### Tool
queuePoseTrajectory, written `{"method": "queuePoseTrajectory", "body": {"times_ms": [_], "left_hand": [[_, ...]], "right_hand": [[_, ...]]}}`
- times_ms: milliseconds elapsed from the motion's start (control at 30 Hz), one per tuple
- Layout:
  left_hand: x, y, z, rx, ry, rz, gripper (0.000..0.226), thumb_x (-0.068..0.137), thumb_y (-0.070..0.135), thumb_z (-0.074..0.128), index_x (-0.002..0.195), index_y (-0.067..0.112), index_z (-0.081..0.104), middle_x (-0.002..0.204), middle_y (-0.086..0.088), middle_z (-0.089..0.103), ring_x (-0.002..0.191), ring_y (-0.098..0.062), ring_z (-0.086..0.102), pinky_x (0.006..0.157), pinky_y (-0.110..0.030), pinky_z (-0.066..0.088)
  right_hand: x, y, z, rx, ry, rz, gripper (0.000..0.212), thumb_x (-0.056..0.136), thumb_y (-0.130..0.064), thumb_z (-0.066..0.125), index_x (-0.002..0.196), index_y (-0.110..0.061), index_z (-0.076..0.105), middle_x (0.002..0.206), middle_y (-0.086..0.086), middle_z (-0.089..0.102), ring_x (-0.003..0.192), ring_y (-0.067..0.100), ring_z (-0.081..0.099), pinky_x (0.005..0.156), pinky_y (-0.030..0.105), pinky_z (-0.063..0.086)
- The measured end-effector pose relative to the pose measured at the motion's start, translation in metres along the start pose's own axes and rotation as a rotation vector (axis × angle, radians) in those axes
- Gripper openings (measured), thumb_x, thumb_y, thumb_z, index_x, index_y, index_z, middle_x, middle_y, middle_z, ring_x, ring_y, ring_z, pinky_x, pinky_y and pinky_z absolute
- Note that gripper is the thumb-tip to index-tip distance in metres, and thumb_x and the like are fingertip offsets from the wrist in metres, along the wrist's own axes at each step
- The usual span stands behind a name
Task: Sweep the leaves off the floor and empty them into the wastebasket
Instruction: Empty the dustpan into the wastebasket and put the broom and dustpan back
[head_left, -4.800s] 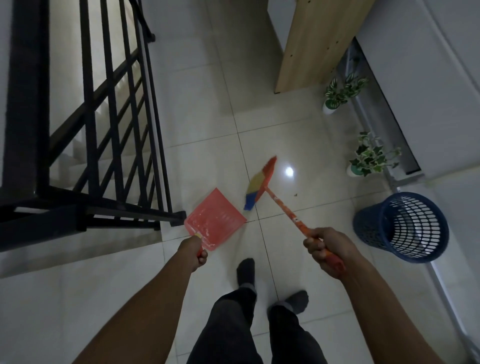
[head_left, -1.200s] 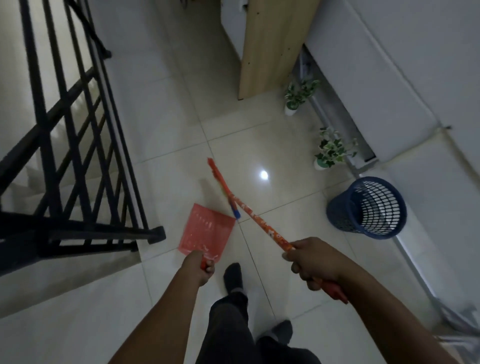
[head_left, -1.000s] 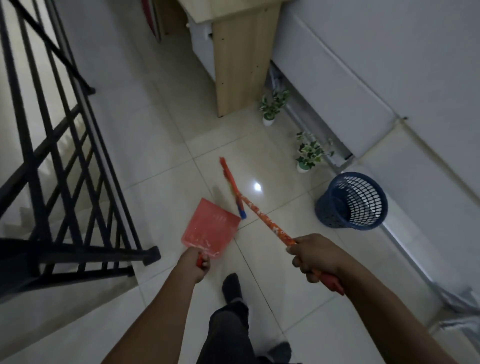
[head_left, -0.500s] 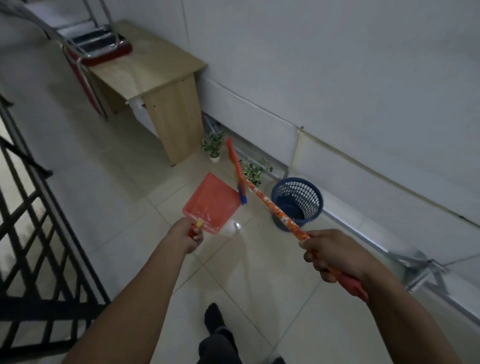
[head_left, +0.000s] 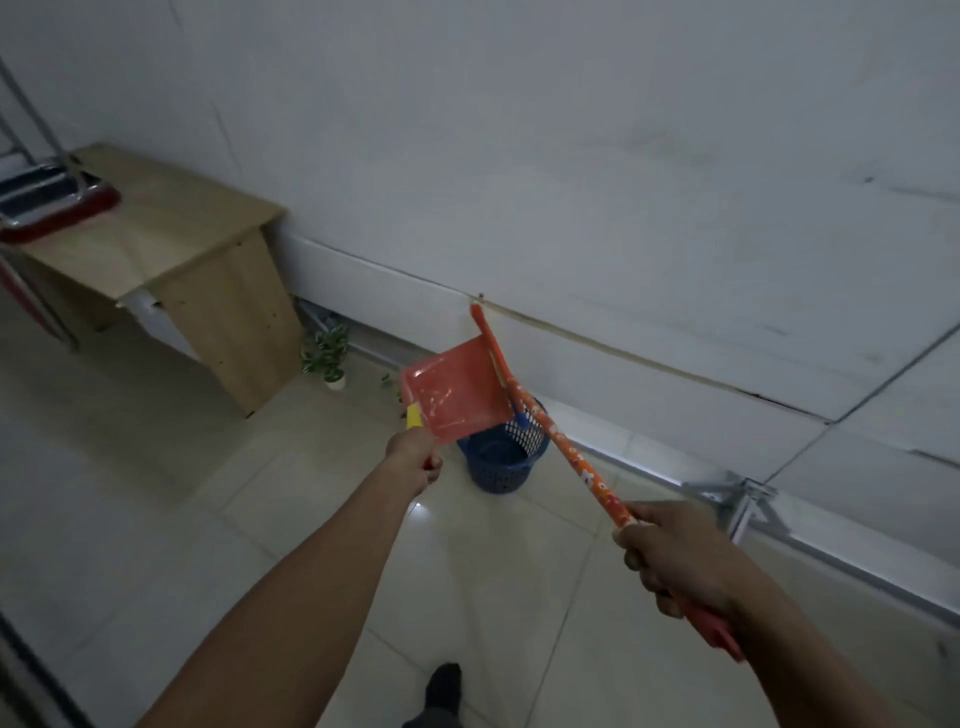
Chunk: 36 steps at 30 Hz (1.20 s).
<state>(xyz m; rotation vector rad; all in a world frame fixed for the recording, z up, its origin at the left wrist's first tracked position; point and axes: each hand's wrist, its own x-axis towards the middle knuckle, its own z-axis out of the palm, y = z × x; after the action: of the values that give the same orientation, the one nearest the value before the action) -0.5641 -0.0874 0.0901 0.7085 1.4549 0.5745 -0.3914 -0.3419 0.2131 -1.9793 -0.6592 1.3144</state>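
Hidden or unclear: the scene is dim and slightly blurred, so no leaves can be made out on the dustpan, in the basket or on the floor.
Dustpan: red, raised off the floor and tilted, its flat face towards the camera; it covers the near rim of the wastebasket and part of the wall base behind it. Its handle, with a yellow patch near the pan, disappears into the left fist.
Left hand: closed around the dustpan handle, arm stretched forward; the fingers are mostly turned away from the camera.
Broom: orange patterned stick running up and to the left from the right fist; the head is seen edge-on, with a thin red edge and a bit of blue at its lower end, so its bristles are hard to tell. The head lies just beside the dustpan's right edge, above the basket.
Right hand: clenched around the lower part of the broom stick; the red end of the stick pokes out behind the fist.
Wastebasket: blue mesh plastic, standing on the floor near the wall; only part of its opening shows, and the inside looks dark, so its contents cannot be told.
Plant: small, in a white pot, on the floor beside the desk's leg panel; a second bit of greenery is largely hidden behind the dustpan.
Desk: wooden, at left, cut off by the frame edge.
Foot: dark sock, at the bottom edge, partly cut off.
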Motion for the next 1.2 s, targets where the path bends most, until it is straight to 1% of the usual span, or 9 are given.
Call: {"method": "queuePoseTrajectory", "body": {"times_ms": [100, 167, 233, 300, 533, 867, 1000, 1100, 1200], "left_hand": [[0.017, 0.001, 0.028, 0.205, 0.025, 0.074, 0.024, 0.093, 0.006, 0.035, 0.105, 0.008, 0.055, 0.066, -0.006, 0.042, 0.045, -0.015, 0.033, 0.04, -0.018, 0.025], [0.029, -0.003, 0.039, 0.441, 0.051, 0.166, 0.031, 0.093, 0.009, 0.036, 0.119, 0.007, 0.052, 0.076, -0.012, 0.053, 0.053, -0.022, 0.046, 0.044, -0.023, 0.033], [0.038, -0.011, 0.044, 0.758, 0.061, 0.252, 0.04, 0.095, 0.015, 0.041, 0.134, 0.004, 0.042, 0.106, -0.019, 0.061, 0.082, -0.032, 0.061, 0.06, -0.033, 0.047], [0.046, -0.023, 0.042, 1.007, 0.039, 0.315, 0.048, 0.097, 0.018, 0.043, 0.143, 0.008, 0.031, 0.125, -0.021, 0.058, 0.106, -0.036, 0.06, 0.08, -0.038, 0.05], [0.07, -0.037, 0.05, 1.367, -0.019, 0.437, 0.071, 0.096, 0.014, 0.049, 0.155, 0.011, 0.009, 0.133, -0.021, 0.051, 0.116, -0.035, 0.057, 0.09, -0.042, 0.048], [0.08, -0.024, 0.054, 1.326, -0.094, 0.455, 0.068, 0.096, 0.013, 0.046, 0.155, 0.009, 0.013, 0.136, -0.021, 0.05, 0.118, -0.036, 0.055, 0.092, -0.042, 0.046], [0.068, -0.012, 0.071, 1.072, -0.079, 0.428, 0.046, 0.092, 0.013, 0.047, 0.137, 0.01, 0.037, 0.114, -0.018, 0.061, 0.097, -0.036, 0.061, 0.074, -0.037, 0.049], [0.051, -0.009, 0.089, 0.894, -0.071, 0.295, 0.043, 0.089, 0.013, 0.049, 0.131, 0.009, 0.042, 0.092, -0.009, 0.056, 0.084, -0.032, 0.06, 0.067, -0.036, 0.05], [0.043, -0.004, 0.103, 0.783, -0.051, 0.226, 0.041, 0.087, 0.017, 0.047, 0.126, 0.006, 0.048, 0.093, -0.016, 0.063, 0.087, -0.038, 0.066, 0.068, -0.044, 0.055]], "right_hand": [[0.002, 0.01, -0.008, 0.025, 0.048, 0.032, 0.012, 0.086, -0.003, 0.049, 0.082, -0.005, 0.06, 0.06, 0.008, 0.043, 0.039, 0.013, 0.033, 0.038, 0.02, 0.03], [0.004, 0.015, -0.012, 0.023, 0.086, 0.058, 0.012, 0.086, -0.003, 0.049, 0.081, -0.005, 0.06, 0.06, 0.008, 0.043, 0.039, 0.014, 0.033, 0.038, 0.02, 0.031], [0.004, 0.022, -0.014, 0.006, 0.118, 0.08, 0.012, 0.085, -0.003, 0.049, 0.078, -0.005, 0.058, 0.06, 0.008, 0.042, 0.039, 0.016, 0.032, 0.038, 0.021, 0.03], [0.002, 0.027, -0.015, -0.01, 0.151, 0.085, 0.015, 0.084, -0.003, 0.05, 0.072, -0.01, 0.055, 0.058, 0.008, 0.041, 0.04, 0.015, 0.031, 0.039, 0.021, 0.028], [0.01, 0.029, -0.005, 0.048, 0.178, 0.171, 0.012, 0.083, -0.004, 0.051, 0.086, -0.002, 0.062, 0.059, 0.007, 0.041, 0.042, 0.017, 0.029, 0.04, 0.02, 0.027], [0.028, 0.02, 0.005, 0.055, 0.254, 0.174, 0.022, 0.081, -0.006, 0.049, 0.092, -0.012, 0.068, 0.054, 0.004, 0.044, 0.038, 0.016, 0.033, 0.038, 0.022, 0.032], [0.037, 0.016, 0.006, -0.003, 0.297, 0.173, 0.022, 0.08, -0.009, 0.05, 0.094, -0.014, 0.066, 0.055, 0.005, 0.05, 0.035, 0.016, 0.039, 0.037, 0.023, 0.037], [0.038, 0.012, 0.002, -0.074, 0.327, 0.163, 0.021, 0.08, -0.01, 0.049, 0.093, -0.017, 0.064, 0.058, 0.007, 0.056, 0.034, 0.017, 0.044, 0.037, 0.024, 0.041], [0.035, 0.011, -0.01, -0.132, 0.353, 0.145, 0.018, 0.079, -0.011, 0.05, 0.09, -0.014, 0.064, 0.056, 0.006, 0.057, 0.035, 0.018, 0.046, 0.036, 0.024, 0.041]]}}
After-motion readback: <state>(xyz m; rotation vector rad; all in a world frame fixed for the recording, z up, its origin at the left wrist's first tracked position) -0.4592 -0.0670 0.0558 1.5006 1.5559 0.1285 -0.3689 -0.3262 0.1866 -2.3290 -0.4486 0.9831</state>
